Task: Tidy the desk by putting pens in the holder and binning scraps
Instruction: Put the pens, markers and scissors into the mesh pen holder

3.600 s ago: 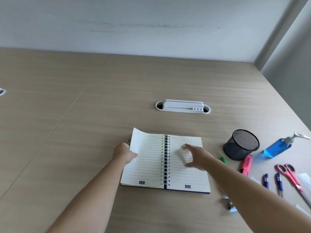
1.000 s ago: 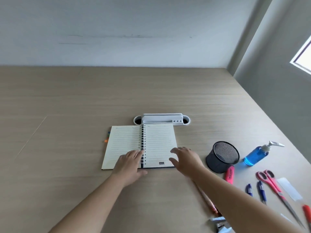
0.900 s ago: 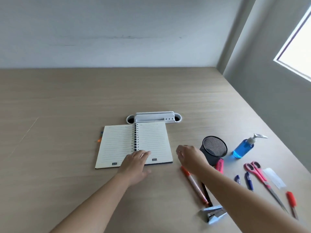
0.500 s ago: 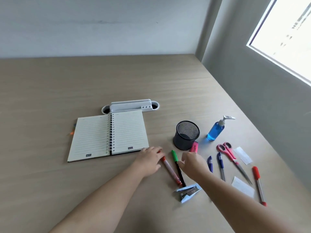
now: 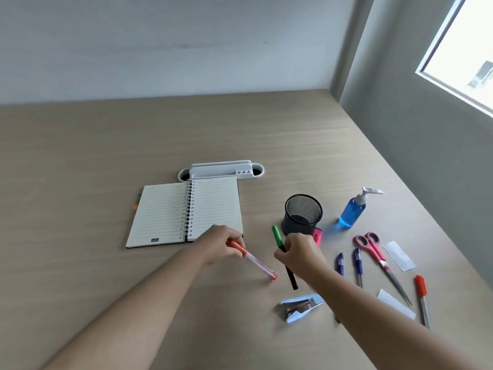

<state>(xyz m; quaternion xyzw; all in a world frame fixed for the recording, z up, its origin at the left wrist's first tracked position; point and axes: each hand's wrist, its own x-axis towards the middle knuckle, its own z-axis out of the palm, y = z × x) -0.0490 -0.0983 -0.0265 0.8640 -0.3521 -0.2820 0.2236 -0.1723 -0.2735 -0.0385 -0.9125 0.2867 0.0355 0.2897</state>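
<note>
Head view: the left hand [image 5: 218, 245] is closed around the orange-capped pen [image 5: 250, 259], fingers wrapped over the cap end; the clear barrel sticks out to the right and down, its tip low at the desk [image 5: 80, 182]. Whether that tip touches the wood cannot be told. The right hand [image 5: 300, 256] pinches the green-capped pen [image 5: 277, 239] partway along its length, so the green cap pokes out above the knuckles toward the holder and the black barrel runs out below the hand toward the stapler [image 5: 301, 307].

The black mesh holder [image 5: 302, 213] stands upright just beyond the right hand, between the open spiral notebook [image 5: 184, 212] and the blue sanitiser bottle [image 5: 352, 212]. Nothing shows inside it. A pink highlighter [image 5: 317, 236] lies against its base, partly hidden by the right hand.

To the right of that hand lie 2 blue pens [image 5: 349, 265] side by side, then the pink-handled scissors [image 5: 377, 259], then a red-capped pen [image 5: 422, 299] near the desk's right edge. 2 white paper scraps [image 5: 398, 255] lie flat, 1 beyond the scissors and 1 between the scissors' blades and the red-capped pen.

A white desk organiser [image 5: 221, 169] sits just behind the notebook's top edge.
</note>
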